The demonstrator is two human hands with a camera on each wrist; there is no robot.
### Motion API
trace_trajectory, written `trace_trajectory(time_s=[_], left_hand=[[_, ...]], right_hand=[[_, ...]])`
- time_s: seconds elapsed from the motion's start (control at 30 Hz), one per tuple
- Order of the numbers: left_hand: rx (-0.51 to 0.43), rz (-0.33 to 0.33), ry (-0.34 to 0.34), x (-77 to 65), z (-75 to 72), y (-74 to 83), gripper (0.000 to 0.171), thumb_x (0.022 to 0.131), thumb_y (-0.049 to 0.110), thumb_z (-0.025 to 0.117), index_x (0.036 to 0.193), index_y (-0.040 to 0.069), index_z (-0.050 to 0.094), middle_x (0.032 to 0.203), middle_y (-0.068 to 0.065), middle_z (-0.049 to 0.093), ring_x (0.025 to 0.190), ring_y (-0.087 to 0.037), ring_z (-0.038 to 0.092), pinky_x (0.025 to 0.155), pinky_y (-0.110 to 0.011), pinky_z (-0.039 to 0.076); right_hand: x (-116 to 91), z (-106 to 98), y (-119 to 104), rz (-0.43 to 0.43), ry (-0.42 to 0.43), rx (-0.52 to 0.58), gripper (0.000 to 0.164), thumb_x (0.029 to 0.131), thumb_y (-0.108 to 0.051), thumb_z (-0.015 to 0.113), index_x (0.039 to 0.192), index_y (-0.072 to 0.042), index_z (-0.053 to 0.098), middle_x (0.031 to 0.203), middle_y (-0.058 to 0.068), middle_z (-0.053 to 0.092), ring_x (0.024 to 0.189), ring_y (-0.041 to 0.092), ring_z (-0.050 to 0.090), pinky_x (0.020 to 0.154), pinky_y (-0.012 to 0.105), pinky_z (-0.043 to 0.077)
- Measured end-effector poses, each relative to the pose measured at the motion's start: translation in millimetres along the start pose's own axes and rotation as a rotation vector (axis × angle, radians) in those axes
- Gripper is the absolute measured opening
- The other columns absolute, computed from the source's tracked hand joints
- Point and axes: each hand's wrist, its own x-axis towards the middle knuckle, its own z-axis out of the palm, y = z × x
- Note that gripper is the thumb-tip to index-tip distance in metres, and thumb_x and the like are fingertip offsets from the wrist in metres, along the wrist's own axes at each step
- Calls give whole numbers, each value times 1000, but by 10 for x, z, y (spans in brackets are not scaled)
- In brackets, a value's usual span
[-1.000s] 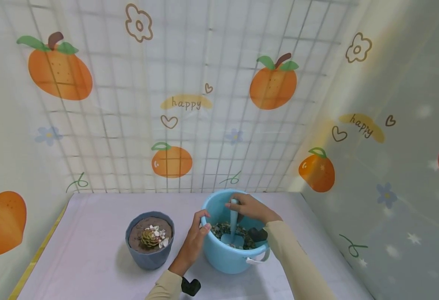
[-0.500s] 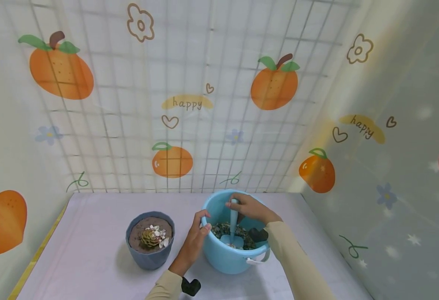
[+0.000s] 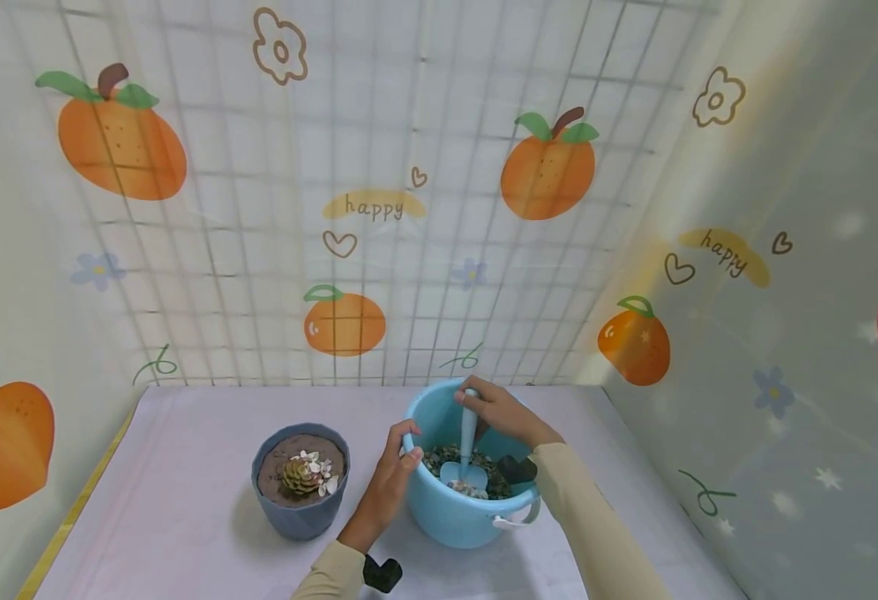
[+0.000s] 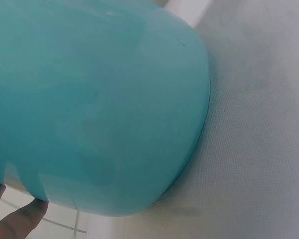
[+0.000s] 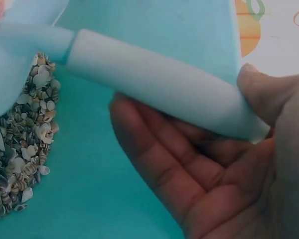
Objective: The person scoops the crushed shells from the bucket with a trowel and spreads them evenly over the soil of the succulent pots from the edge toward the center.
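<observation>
A light-blue bucket (image 3: 450, 523) stands right of the middle, with a bed of small seashells (image 5: 25, 164) inside. My left hand (image 3: 386, 487) grips the bucket's left rim, fingers and thumb on either side. Within the bucket my right hand (image 3: 506, 414) holds a light-blue toy shovel (image 3: 468, 437) near the top of its upright handle. In the right wrist view, the thumb lies on the handle's end and the fingers curl beneath it. The shovel's blade is down at the shells, and pale shells show on it. The left wrist view is mostly the bucket's outer wall.
To the left stands a blue-grey pot (image 3: 294, 521) of brown soil, bearing a green succulent (image 3: 300, 477) and white pieces (image 3: 326, 482). A white bucket handle (image 3: 512, 523) hangs at the bucket's right front. Behind the pale-covered table (image 3: 184, 467) rises a printed curtain (image 3: 259, 150) over a wire grid.
My right hand has risen slightly with the shovel, and more pale shells show on its blade. The left hand and the bucket have stayed in place.
</observation>
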Motion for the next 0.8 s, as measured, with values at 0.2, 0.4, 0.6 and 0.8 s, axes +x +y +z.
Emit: trace_trajectory(time_s=[0.2, 0.4, 0.6, 0.8], left_hand=[[-7, -3, 9, -4, 4, 3, 28, 103, 17, 38, 131, 11, 35, 146, -30, 27, 132, -35, 29, 100, -55, 27], [-7, 8, 18, -3, 13, 8, 28, 103, 15, 38, 130, 10, 36, 144, -30, 28, 130, -35, 31, 98, -53, 27], [-11, 7, 22, -5, 21, 20, 27, 103, 15, 38, 129, 10, 37, 144, -30, 29, 130, -36, 31, 100, -55, 27], [-9, -4, 16, -12, 7, 18, 29, 104, 16, 38, 131, 6, 37, 144, -26, 30, 128, -36, 33, 97, -52, 29]], right_hand=[[23, -15, -3, -33, 86, -12, 33, 105, -37, 44, 116, -11, 59, 107, 22, 57, 74, 29, 61, 65, 52, 53], [24, -19, -16, -47, 123, -9, 34, 105, -39, 44, 115, -11, 62, 103, 22, 57, 71, 30, 60, 63, 53, 53], [34, -18, 4, -77, 181, 21, 34, 105, -38, 44, 114, -11, 62, 98, 21, 58, 71, 29, 58, 60, 50, 53], [31, -21, -3, -89, 172, 20, 36, 106, -34, 41, 125, -8, 59, 94, 23, 61, 72, 34, 60, 60, 56, 51]])
